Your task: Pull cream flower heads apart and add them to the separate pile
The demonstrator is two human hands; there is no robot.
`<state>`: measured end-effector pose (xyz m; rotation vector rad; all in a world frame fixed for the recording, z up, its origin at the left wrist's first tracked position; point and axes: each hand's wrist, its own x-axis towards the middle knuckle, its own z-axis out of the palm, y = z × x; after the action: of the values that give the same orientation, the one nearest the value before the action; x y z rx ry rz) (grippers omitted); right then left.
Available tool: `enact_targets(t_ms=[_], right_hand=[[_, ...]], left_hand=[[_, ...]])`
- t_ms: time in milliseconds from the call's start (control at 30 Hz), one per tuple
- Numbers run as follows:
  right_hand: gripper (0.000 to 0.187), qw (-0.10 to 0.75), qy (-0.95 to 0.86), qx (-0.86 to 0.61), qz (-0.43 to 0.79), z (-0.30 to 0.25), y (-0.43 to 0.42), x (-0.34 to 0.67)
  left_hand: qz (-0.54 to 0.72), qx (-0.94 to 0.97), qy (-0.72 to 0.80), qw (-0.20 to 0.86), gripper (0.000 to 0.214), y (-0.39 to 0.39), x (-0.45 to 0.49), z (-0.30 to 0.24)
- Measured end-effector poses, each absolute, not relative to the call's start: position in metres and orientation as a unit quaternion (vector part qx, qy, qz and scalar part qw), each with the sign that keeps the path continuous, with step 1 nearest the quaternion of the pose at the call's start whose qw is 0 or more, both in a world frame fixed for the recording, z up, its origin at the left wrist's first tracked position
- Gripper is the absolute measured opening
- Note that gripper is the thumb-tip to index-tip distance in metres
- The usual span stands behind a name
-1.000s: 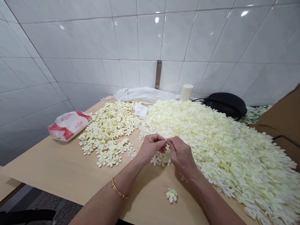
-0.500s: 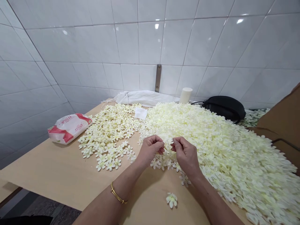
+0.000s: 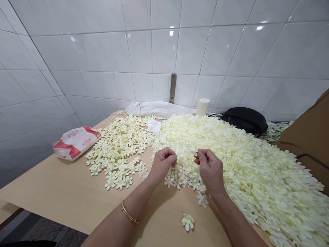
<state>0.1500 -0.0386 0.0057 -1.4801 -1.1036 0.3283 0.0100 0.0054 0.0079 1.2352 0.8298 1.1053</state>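
My left hand (image 3: 163,164) is closed in a pinch, thumb against forefinger, over the near edge of a large heap of pale yellow-white artificial flowers (image 3: 246,161). A short gap to its right, my right hand (image 3: 209,168) pinches in the same way, raised in front of the heap. Whatever lies between either hand's fingertips blends with the blossoms behind and cannot be made out. One loose flower (image 3: 188,222) lies on the table between my forearms. To the left spreads a smaller, flatter group of flowers (image 3: 120,144).
A red-and-white plastic packet (image 3: 77,142) lies on the wooden table (image 3: 64,192) at left. White paper (image 3: 154,126) sits between the flower piles. Along the tiled wall are white sheeting (image 3: 159,109), a white cylinder (image 3: 203,106) and a black case (image 3: 244,120). Brown cardboard (image 3: 305,137) stands at right.
My hands have moved apart: the right went a little to the right, while the left shifted slightly left. Both remain pinched. The view has tilted up slightly.
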Motion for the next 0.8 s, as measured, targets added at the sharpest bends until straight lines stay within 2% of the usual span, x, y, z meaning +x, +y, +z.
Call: enact_targets(t_ms=[100,300,533,800], right_hand=[[0.022,0.584,-0.497,-0.627,0.138,0.004,-0.039,0.145],[0.023,0.586,-0.510,-0.611,0.152,0.006,-0.040,0.141],[0.025,0.556,-0.557,-0.563,0.252,0.006,-0.044,0.134],[0.031,0.567,-0.494,-0.497,0.433,0.008,-0.042,0.134]], left_hand=[[0.456,0.563,0.355,0.591,0.010,0.006,0.011,0.005],[0.457,0.592,0.377,0.546,0.031,0.003,0.011,0.005],[0.461,0.562,0.327,0.605,0.019,0.002,0.012,0.004],[0.448,0.557,0.293,0.635,0.014,-0.003,0.013,0.009]])
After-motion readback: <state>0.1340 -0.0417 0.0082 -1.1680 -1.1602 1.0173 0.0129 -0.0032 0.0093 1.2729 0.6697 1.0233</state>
